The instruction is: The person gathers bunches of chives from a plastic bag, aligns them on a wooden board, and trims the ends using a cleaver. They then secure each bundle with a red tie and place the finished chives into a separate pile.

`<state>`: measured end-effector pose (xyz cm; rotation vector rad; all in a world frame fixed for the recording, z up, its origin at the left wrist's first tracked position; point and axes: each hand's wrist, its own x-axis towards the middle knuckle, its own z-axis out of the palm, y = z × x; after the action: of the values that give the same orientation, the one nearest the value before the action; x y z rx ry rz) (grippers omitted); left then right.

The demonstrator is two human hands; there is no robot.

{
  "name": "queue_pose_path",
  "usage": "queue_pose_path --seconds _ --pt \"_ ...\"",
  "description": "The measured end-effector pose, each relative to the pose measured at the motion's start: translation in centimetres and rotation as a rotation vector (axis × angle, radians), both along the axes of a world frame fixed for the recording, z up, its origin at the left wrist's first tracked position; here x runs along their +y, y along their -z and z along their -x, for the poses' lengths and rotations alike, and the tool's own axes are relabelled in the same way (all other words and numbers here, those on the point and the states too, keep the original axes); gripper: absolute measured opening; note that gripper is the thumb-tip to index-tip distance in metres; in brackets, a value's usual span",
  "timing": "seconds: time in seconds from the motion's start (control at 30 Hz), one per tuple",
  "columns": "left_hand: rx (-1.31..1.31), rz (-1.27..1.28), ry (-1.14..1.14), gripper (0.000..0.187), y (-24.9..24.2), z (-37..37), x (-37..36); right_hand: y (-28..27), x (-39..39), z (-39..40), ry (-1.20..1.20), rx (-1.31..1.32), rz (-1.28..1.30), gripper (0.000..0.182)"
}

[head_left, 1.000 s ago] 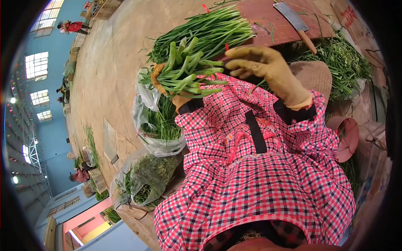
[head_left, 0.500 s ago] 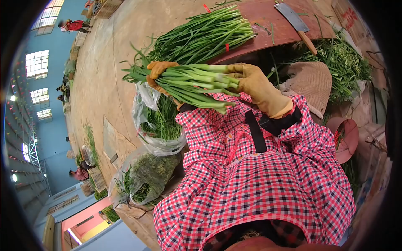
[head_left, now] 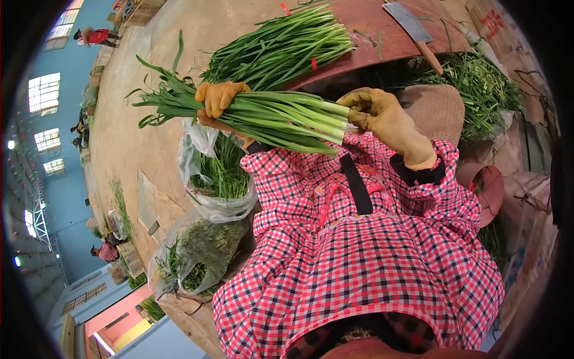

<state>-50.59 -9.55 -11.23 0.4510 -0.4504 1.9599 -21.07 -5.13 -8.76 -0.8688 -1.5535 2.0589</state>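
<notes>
A bunch of long green stalks with pale cut ends (head_left: 287, 113) lies across the front of my checked clothes. My left hand (head_left: 220, 103), in a tan glove, is wrapped round its leafy part. At the pale ends, my right hand (head_left: 376, 116), also gloved, has its fingers curled against the stalks; whether it grips any is hard to make out. Just beyond, a larger pile of green stalks (head_left: 278, 51) with red bands rests on a red board (head_left: 382, 48). A cleaver (head_left: 412, 27) with a wooden handle lies on the same board.
Clear plastic bags of greens (head_left: 224, 173) (head_left: 209, 248) stand at the left. Loose trimmings (head_left: 478, 90) heap up at the right, beside a woven cloth (head_left: 436, 110) and a reddish round container (head_left: 483, 191). Several people are far off at the left.
The bunch has shifted left with my left hand and looks more gathered. My right hand has turned and curled at the pale ends. The whole view has shifted slightly.
</notes>
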Motion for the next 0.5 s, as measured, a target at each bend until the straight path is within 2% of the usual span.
queue_pose_path --seconds 0.1,0.2,0.27,0.33,0.5 --pt "0.04 -0.04 0.001 0.025 0.0 0.2 0.2 0.8 1.0 -2.5 -0.007 -0.085 -0.008 0.027" --pt "0.08 -0.079 0.001 0.024 0.0 0.5 0.4 1.4 2.4 -6.3 0.061 -0.042 0.097 0.027" --pt "0.107 -0.109 0.004 0.024 0.0 0.6 0.4 -0.3 3.2 -9.6 0.201 -0.142 -0.091 0.028" --pt "0.131 -0.137 0.002 0.024 0.2 0.8 0.5 4.5 5.7 -16.1 0.33 -0.463 -0.284 0.031" --pt "0.194 -0.207 0.008 0.024 0.3 1.0 0.6 -1.6 3.7 -12.8 0.313 -0.969 -1.343 0.035"
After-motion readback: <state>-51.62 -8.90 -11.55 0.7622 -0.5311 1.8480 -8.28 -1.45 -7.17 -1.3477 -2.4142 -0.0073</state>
